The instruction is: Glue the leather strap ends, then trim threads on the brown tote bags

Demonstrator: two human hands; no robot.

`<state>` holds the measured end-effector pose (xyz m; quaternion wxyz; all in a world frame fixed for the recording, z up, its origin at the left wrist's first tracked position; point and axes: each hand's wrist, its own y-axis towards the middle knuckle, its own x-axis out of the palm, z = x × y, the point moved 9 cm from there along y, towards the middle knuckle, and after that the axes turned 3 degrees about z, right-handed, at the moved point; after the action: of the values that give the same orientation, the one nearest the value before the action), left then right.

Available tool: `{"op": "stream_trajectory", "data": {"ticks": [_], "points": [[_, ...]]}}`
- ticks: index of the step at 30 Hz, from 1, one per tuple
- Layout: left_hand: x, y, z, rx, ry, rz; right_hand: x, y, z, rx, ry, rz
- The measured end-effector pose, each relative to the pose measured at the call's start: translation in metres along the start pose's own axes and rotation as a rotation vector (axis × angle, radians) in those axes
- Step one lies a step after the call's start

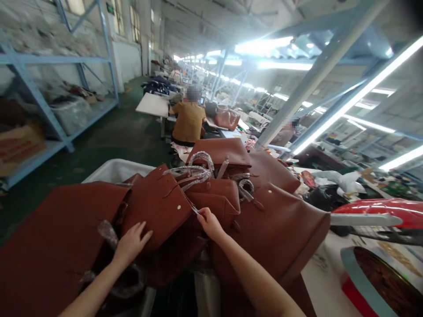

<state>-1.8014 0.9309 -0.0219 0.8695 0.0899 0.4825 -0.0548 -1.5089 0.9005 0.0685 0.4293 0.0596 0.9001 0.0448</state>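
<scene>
Under my hands is a reddish-brown leather-look handbag (155, 204) with a pale round stud, tilted on a pile of similar bags. My left hand (132, 242) lies against its lower front, fingers spread and not wrapped around anything. My right hand (210, 224) is closed in a pinch at the bag's right edge, holding a small silvery piece (194, 209); its exact kind is too small to make out. Plastic-wrapped handles (194, 174) loop over the bag's top. Another brown bag (216, 196) sits just behind my right hand.
A large brown bag (274, 229) lies to the right, another brown bag (62, 220) to the left. Behind is a white bin rim (115, 169). A red-topped sewing machine (373, 209) stands at right. A person (188, 121) sits ahead, beside a white table (152, 105). Blue shelving (42, 92) lines the left.
</scene>
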Motion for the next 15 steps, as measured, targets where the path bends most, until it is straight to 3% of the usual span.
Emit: {"op": "stream_trajectory", "data": {"ticks": [3, 5, 11, 15], "points": [[0.038, 0.008, 0.003, 0.012, 0.041, -0.051, -0.001, 0.0, -0.004, 0.024, -0.065, 0.018], [0.052, 0.014, 0.007, 0.036, 0.058, -0.078, -0.002, 0.001, -0.012, 0.026, -0.127, 0.022], [0.06, 0.029, 0.011, 0.121, 0.045, -0.115, 0.016, 0.026, -0.03, 0.073, -0.399, -0.051], [0.06, 0.023, 0.008, 0.099, -0.022, -0.091, 0.032, 0.045, -0.04, 0.075, -0.563, -0.11]]}}
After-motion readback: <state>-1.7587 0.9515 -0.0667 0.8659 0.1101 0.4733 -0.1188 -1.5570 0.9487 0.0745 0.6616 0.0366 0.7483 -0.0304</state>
